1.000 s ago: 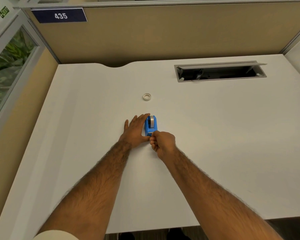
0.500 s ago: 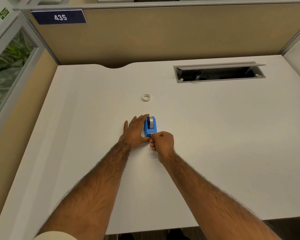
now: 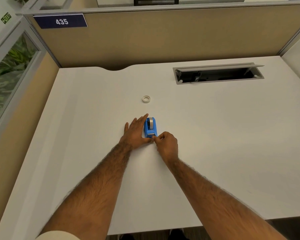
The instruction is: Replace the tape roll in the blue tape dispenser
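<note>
Office cubicle, tan partition panels (image 3: pixel 163 37) behind a white desk (image 3: pixel 215 135), number plate "435" (image 3: pixel 60 21) on the rail at the far left corner, open cable tray (image 3: pixel 218 73) sunk near the far right corner. Blue tape dispenser (image 3: pixel 150 129) upright on the desk, roughly midway between the left and right edges, cutter end toward the near edge, roll (image 3: pixel 151 122) seated in its cradle. Second tape roll (image 3: pixel 146 99), lying flat, apart from the dispenser toward the far edge; new or spent, not clear from here. Left hand (image 3: pixel 136 131) spread flat against the dispenser's left flank, fingers extended, bracing rather than grasping. Right hand (image 3: pixel 166 144) curled at the cutter end, thumb and forefinger pinched together; presumably on the loose end of the tape, though the strip itself too fine to make out. Probably the threading or test-pull stage, with the swap itself likely near done. For a clean finish: steady pressure from the bracing palm to stop the light plastic body sliding, a straight pull in line with the roll, then a downward tear across the serrated edge, fingertips clear of the teeth.
</note>
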A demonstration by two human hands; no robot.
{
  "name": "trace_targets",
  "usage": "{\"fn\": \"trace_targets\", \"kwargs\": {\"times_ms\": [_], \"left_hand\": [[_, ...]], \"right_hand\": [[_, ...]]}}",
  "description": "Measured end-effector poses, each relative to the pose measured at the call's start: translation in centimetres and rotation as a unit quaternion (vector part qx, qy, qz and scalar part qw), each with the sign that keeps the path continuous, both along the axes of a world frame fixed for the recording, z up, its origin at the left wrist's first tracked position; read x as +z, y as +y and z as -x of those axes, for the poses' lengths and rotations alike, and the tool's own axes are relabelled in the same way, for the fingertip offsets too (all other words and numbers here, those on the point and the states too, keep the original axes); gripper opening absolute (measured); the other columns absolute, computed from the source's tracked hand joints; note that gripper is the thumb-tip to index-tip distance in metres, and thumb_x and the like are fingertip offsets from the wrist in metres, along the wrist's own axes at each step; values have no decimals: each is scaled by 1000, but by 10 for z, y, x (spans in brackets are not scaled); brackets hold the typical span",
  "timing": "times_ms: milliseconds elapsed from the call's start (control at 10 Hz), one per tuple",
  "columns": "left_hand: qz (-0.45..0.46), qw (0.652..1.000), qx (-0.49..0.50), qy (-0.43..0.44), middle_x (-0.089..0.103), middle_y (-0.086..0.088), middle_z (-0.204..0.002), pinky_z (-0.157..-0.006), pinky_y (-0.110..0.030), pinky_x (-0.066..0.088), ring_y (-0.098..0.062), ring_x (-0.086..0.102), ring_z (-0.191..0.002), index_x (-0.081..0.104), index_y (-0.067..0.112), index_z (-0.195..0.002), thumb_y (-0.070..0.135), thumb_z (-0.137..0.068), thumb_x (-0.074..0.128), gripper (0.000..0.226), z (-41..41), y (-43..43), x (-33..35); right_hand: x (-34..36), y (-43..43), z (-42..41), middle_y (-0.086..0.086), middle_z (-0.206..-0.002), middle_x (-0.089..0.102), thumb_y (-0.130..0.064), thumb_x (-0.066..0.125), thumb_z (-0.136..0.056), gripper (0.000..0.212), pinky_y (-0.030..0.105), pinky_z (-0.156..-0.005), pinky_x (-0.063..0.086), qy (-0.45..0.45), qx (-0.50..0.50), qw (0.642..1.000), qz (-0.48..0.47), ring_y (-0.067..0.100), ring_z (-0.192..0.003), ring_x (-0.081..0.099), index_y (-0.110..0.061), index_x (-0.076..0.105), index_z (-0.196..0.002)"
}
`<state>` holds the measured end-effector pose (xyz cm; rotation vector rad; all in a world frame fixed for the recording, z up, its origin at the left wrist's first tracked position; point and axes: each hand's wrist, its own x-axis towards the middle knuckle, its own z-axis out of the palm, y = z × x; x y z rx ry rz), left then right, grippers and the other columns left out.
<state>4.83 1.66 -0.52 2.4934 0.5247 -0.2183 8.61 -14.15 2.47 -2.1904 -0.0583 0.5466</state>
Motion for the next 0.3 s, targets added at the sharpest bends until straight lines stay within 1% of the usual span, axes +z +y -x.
{"fn": "trace_targets", "kwargs": {"times_ms": [100, 200, 300], "left_hand": [[14, 1000, -15, 18, 9, 7, -169, -124, -51, -2, -20, 3, -156, -6, 37, -158, 66, -72, 74, 121, 2, 5, 0], [25, 999, -35, 12, 9, 8, -169, -125, -43, 1, -16, 7, -156, 0, 36, -159, 46, -81, 71, 105, 10, 20, 1], [47, 998, -29, -3, 14, 6, -168, -126, -38, 7, -15, 13, -155, 9, 32, -159, 28, -89, 59, 86, 15, 31, -1]], "right_hand": [[-2, -8, -4, -3, -82, 66, -34, 65, -88, 16, 27, -60, 46, -26, 37, 998, 34, 15, -73, 61, -18, 63, -85], [-2, -14, -11, -3, -85, 65, -27, 59, -89, 9, 30, -66, 50, -55, 66, 994, 66, 16, -77, 60, -19, 62, -86], [-5, -16, -14, -1, -88, 65, -21, 53, -90, 9, 36, -73, 54, -78, 90, 988, 98, 18, -80, 59, -18, 62, -89]]}}
